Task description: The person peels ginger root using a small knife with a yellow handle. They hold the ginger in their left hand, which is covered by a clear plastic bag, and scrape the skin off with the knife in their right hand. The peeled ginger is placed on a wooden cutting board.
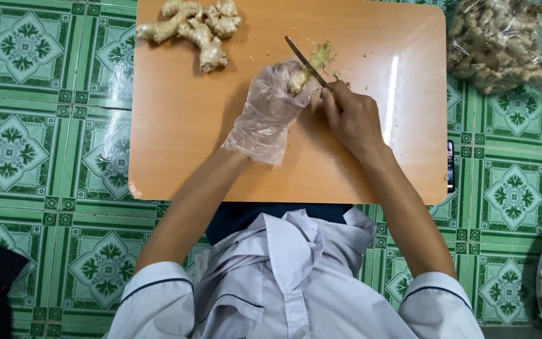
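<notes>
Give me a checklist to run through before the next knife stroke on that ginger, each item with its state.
1. Left hand gloved and gripping the ginger piece: ok.
2. Right hand holding the knife: ok.
3. Blade resting on the ginger piece: ok.
4. Left fingertips away from the edge: cannot tell.
5. Work over the board: ok.
6. Whole ginger apart from the blade: ok.

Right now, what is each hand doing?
Left hand, in a clear plastic glove: closed around a piece of ginger.
Right hand, bare: closed on a knife, blade against the ginger.
</notes>
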